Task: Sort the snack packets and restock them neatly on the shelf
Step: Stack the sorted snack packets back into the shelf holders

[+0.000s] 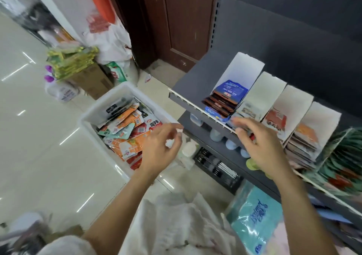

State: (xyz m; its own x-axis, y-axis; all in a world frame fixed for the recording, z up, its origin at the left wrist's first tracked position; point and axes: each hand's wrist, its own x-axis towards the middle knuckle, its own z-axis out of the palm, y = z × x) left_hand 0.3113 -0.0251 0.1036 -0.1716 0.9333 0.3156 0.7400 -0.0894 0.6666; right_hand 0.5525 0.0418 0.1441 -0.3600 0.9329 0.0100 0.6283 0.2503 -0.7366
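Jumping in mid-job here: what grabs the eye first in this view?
The white bin on the floor at centre left, heaped with mixed orange, red and teal snack packets. To its right, the dark shelf carries a row of white display boxes. Both hands hover low between them: left hand over the bin, right hand at the shelf edge.

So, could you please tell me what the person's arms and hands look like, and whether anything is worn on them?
Both forearms are bare up to the frame's edge: no sleeves, gloves, watch or rings show on the left hand or the right hand. A white knitted garment lies below, between the arms.
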